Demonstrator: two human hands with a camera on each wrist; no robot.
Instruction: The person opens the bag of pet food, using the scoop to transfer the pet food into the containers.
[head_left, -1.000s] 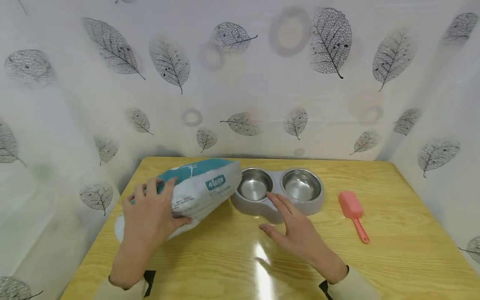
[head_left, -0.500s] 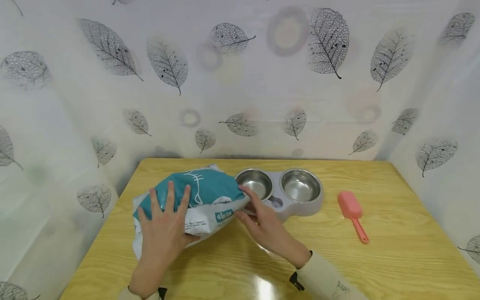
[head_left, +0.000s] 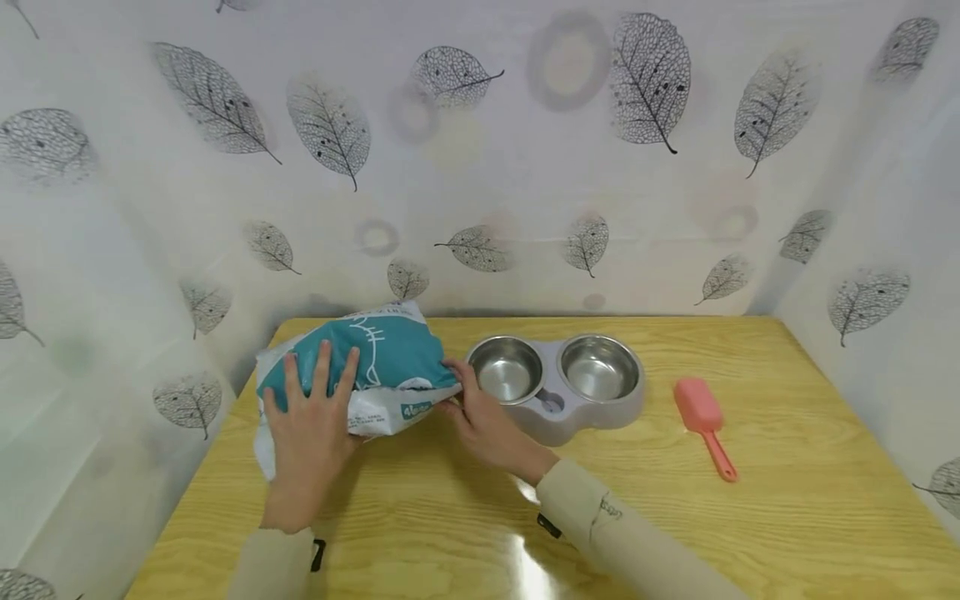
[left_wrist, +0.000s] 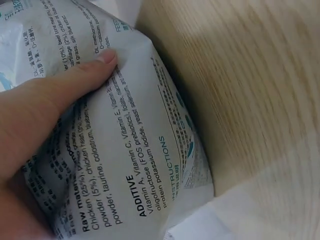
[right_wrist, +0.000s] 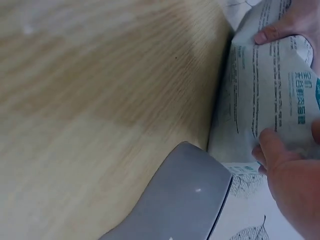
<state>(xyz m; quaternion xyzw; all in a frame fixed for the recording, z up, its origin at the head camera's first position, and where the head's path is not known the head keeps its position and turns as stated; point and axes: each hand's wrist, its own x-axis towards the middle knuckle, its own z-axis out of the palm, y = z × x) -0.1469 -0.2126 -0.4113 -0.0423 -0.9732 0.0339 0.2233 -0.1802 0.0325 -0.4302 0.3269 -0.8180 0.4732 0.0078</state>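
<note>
A white and teal bag of pet food lies on its side at the left of the table, printed with an ingredient list in the left wrist view. My left hand grips its left part, fingers spread over the teal top and thumb against the printed side. At the bag's right end, my right hand pinches the edge between thumb and fingers. Close to the right hand stands a grey double feeder with two steel bowls, whose visible insides hold nothing.
A pink scoop lies right of the feeder, handle toward me. The wooden table meets leaf-patterned curtains at the back and sides.
My right hand has come from beside the feeder to the bag's right end and taken hold of it. The bag has turned its teal face up and shifted left, away from the bowls.
</note>
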